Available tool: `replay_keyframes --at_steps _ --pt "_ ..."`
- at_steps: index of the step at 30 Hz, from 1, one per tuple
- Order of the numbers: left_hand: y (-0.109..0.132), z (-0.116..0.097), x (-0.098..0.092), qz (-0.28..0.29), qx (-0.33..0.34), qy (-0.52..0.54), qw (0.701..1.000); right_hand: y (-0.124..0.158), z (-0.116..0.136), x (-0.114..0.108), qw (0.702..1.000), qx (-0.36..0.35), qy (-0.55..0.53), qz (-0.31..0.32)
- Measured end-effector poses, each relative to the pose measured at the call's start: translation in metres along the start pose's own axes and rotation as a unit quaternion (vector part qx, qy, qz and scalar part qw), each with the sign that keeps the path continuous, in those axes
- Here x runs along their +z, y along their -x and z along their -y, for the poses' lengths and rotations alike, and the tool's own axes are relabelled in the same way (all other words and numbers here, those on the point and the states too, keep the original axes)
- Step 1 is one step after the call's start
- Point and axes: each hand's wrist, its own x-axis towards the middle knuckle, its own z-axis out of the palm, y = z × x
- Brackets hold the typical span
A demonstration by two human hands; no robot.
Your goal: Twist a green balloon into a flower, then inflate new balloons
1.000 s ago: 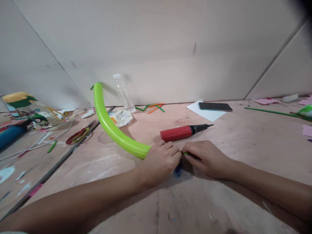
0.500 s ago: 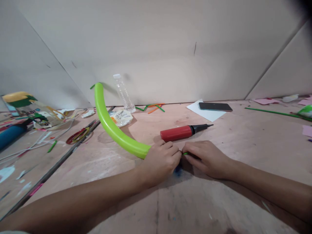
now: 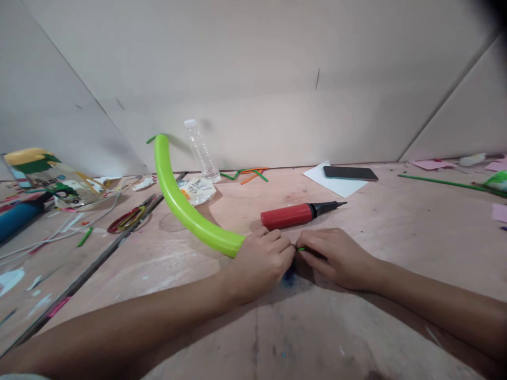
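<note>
A long lime-green balloon [image 3: 182, 206], inflated and curved, rises to the left and ends in a thin limp tip near the wall. My left hand [image 3: 265, 261] is closed around its near end, hiding that part. Close beside it, my right hand [image 3: 335, 256] pinches a small green bit, the balloon's neck, between thumb and fingers. Whether a knot is there is hidden by the fingers. Just beyond both hands lies a red hand pump [image 3: 287, 215] with a black nozzle pointing right.
Behind stand a clear plastic bottle [image 3: 202, 153] and a crumpled wrapper [image 3: 198, 191]. A phone [image 3: 350, 173] rests on white paper [image 3: 317, 177]. Scissors [image 3: 129, 217], a plastic jar [image 3: 51, 179] and a blue pump [image 3: 21, 219] lie left. A thin green balloon [image 3: 439, 181] lies right.
The far end of the green balloon has shifted very slightly right. Both hands keep their place and grip.
</note>
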Motion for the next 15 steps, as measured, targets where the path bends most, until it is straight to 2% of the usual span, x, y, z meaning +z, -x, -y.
replay_keyframes --at_steps 15 --pt "-0.0006 -0.0005 -0.0018 0.008 -0.003 0.0 1.0 0.0006 0.003 -0.0026 1.0 -0.001 0.004 0.003"
